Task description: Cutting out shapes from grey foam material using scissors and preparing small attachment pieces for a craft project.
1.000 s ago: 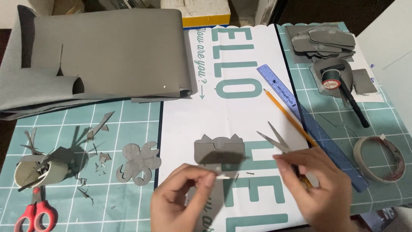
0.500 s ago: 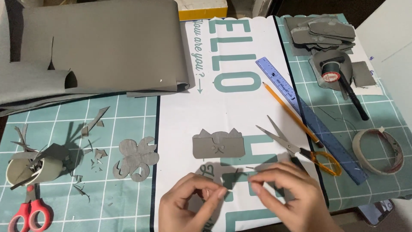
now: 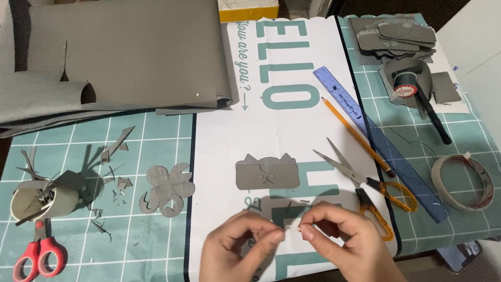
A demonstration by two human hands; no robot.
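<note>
Right now my left hand [image 3: 241,245] and my right hand [image 3: 339,235] are curled in toward each other at the near edge of the white printed sheet [image 3: 292,130], fingertips pinched together on a tiny pale scrap [image 3: 292,227] between them, though it is too small for me to tell just what it is. Just beyond my hands lies a grey cat-eared cutout [image 3: 266,173], with the orange-handled scissors [image 3: 365,190] lying open beside my right hand, and a grey flower-shaped cutout [image 3: 167,189] off to the left on the green cutting mat [image 3: 104,156].
</note>
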